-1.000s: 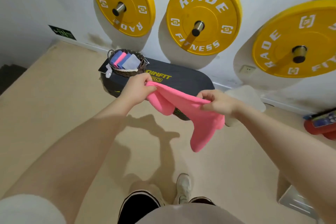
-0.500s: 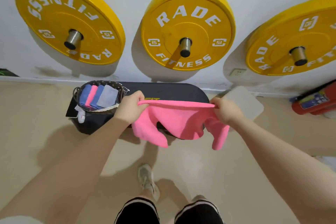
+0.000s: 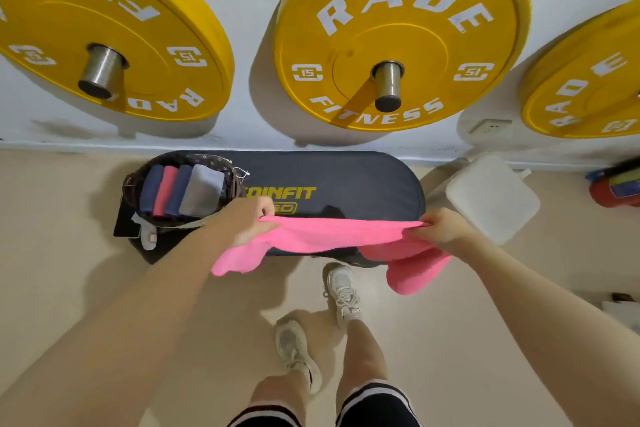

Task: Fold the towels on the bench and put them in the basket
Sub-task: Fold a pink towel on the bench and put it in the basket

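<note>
Head view: left hand [image 3: 247,220] pinches one end of pink towel [image 3: 325,236], right hand [image 3: 438,229] pinches other end. Towel stretched taut between hands, over near edge of dark bench [image 3: 346,180], probably to square edge before laying flat for folding. Loose corners droop below each grip. Basket [image 3: 232,166] sits on bench's left end, just beside left hand; four folded towels [image 3: 183,191] stand side by side inside, keeping room for this one. Yellow weight plates [image 3: 398,35] hang on wall behind.

Head view, steep downward, facing bench [image 3: 332,184] and wall
</note>
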Motion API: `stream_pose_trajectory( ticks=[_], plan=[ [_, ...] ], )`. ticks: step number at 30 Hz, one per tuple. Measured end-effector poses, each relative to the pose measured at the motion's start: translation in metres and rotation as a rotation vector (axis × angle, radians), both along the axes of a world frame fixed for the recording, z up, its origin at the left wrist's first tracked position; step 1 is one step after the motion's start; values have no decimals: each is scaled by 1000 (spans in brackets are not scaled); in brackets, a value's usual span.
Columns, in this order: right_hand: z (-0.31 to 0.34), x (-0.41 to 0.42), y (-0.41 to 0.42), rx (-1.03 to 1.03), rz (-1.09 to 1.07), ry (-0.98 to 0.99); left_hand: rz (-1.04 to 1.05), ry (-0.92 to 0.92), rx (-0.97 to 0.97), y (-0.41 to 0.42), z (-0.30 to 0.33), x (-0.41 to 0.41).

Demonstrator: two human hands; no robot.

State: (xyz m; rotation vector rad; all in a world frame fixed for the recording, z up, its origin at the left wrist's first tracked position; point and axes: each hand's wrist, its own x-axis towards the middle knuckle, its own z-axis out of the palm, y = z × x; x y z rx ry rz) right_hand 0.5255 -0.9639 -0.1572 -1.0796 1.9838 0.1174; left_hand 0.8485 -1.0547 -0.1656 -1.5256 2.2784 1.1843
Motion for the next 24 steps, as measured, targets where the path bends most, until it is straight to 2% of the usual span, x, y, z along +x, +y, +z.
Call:
stream_pose_trajectory(
  ticks=[4,9,15,18,24],
  plan=[
    [-72,-11,-44,-130,53,119,73,-6,-65,-39,-68,-10],
    [-199,-25,-96,-213,106,209,106,-122,-35,-79,-199,-31],
    [-347,-26,-144,-391,207,319,245,-185,-319,-124,-329,-33],
    [-386,-28,-167,-514,242,404,215,-202,-457,-148,-363,-31],
    [-411,-14,-196,-512,148,546,174,-244,-647,-178,-413,-36]
  ],
)
